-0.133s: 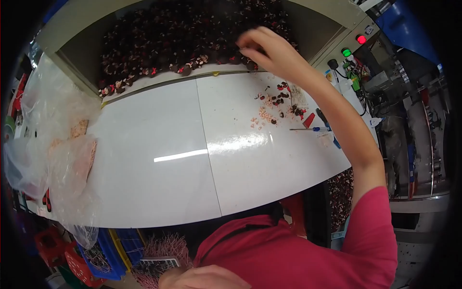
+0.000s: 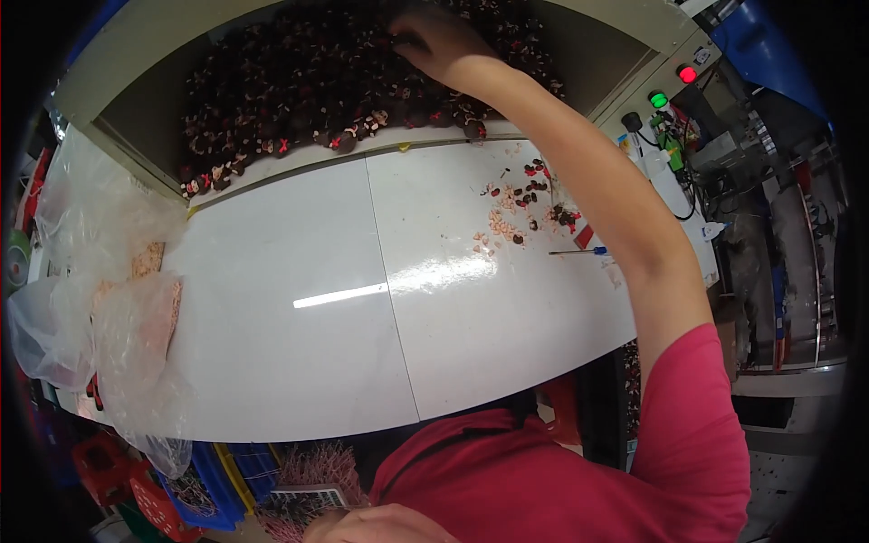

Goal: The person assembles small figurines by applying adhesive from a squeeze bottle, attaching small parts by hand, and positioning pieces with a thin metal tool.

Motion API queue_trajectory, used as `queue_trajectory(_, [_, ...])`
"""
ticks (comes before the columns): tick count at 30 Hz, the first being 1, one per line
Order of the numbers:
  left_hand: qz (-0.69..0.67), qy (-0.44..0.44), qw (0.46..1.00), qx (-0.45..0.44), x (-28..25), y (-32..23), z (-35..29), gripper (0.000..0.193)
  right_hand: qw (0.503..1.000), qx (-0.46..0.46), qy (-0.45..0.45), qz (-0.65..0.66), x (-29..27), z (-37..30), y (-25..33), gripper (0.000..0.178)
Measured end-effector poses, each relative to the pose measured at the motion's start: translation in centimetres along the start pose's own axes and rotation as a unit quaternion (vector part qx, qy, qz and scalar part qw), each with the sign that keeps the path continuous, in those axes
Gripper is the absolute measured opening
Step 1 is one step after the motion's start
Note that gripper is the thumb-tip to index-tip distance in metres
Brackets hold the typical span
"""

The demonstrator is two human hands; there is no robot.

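Note:
My right hand [image 2: 441, 45] reaches into the far recess, over a heap of small dark brown pieces [image 2: 299, 90] with red and pale bits. Its fingers are curved, with a gap showing between them and the thumb. Shade dims the fingertips, and I see nothing held. My left hand [image 2: 385, 525] is low at the bottom edge, near my body; its fingers are out of sight, so I cannot make out whether it holds anything. Loose dark pieces [image 2: 529, 193] and pale pink bits [image 2: 498, 226] lie scattered on the white table [image 2: 299, 362], beneath my right forearm.
A beige housing [image 2: 136, 149] frames the recess. Clear plastic bags [image 2: 136, 335] cover the table's left end. A screwdriver [image 2: 579, 252] lies at the right, near a red piece [image 2: 584, 235]. Green [image 2: 658, 100] and red [image 2: 687, 74] lights glow beyond. Blue bins [image 2: 213, 480] stand below.
My right hand has moved farther into the recess and to the left, over the heap. The left hand stays low and has dipped slightly toward the bottom edge.

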State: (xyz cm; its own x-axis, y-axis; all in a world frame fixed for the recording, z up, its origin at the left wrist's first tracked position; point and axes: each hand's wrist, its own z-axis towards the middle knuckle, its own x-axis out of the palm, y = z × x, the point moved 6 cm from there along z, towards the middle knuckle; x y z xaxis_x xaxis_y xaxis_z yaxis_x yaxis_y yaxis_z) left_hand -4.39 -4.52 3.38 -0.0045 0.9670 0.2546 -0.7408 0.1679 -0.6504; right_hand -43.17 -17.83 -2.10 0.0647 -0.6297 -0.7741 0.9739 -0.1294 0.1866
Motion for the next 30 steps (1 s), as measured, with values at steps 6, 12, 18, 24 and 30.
queue_trajectory(6, [0.038, -0.075, 0.992, 0.091, 1.3, 3.4, 4.1, 0.025, 0.985, -0.028, 0.053, -0.163, 4.7, 3.7, -4.8, 0.036])
queue_trajectory(12, [0.077, -0.001, 0.987, 0.139, 2.4, 1.6, 4.3, 0.022, 0.987, 0.048, -0.145, -0.050, -3.5, 1.4, -1.3, 0.024])
queue_trajectory(18, [0.016, 0.029, 0.998, 0.051, 4.7, -0.2, 2.6, 0.017, 0.948, 0.121, 0.047, 0.291, -11.6, -9.4, 5.1, 0.027])
queue_trajectory(24, [-0.249, 0.121, 0.961, 0.004, 5.3, 4.3, 0.1, 0.009, 0.873, 0.193, 0.155, 0.420, -17.1, -21.4, 11.2, 0.029])
queue_trajectory(30, [-0.046, -0.222, 0.896, -0.382, 5.2, 13.0, -2.5, 0.039, 0.880, 0.118, 0.233, 0.398, -18.6, -26.3, 15.2, 0.031])
